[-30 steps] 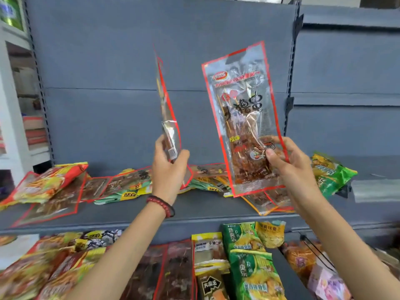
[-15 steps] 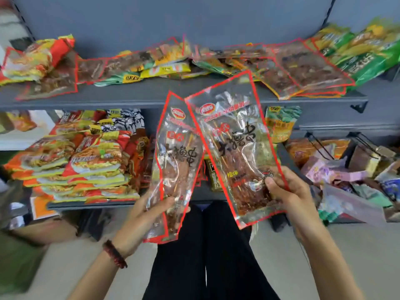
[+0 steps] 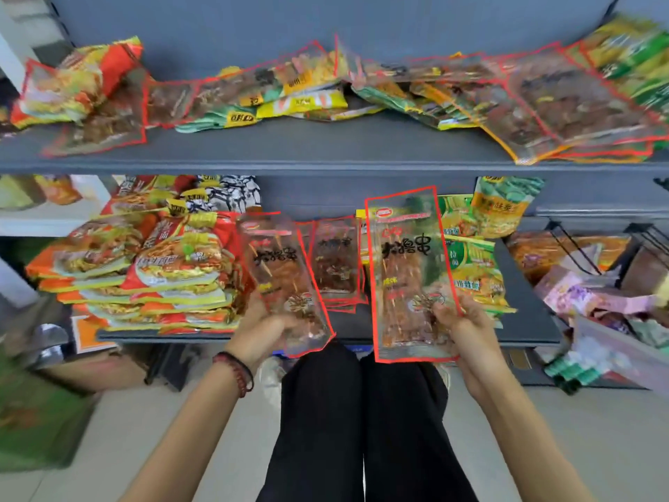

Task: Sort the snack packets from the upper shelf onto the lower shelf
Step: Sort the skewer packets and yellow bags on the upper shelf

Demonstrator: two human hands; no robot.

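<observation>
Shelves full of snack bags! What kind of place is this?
Probably a small shop. Grey metal shelving: the upper shelf is strewn with snack packets, the lower shelf carries stacked orange packets. The left hand holds a clear packet, the right hand a second clear packet, as in stocking.

Both packets have come down from in front of the back panel, above the upper shelf (image 3: 289, 146), to the front edge of the lower shelf (image 3: 525, 313). The left skewer packet (image 3: 286, 273), edge-on to the camera a second ago, now shows its printed face. Half a second ago it overlapped the right skewer packet (image 3: 409, 269); now the two are apart, with the stack of red-edged packets (image 3: 335, 262) showing between them. The right one has straightened from a tilt to nearly upright and now covers part of the green packets (image 3: 474, 262). The left hand (image 3: 264, 331) and right hand (image 3: 459, 331) have dropped and spread with them.
</observation>
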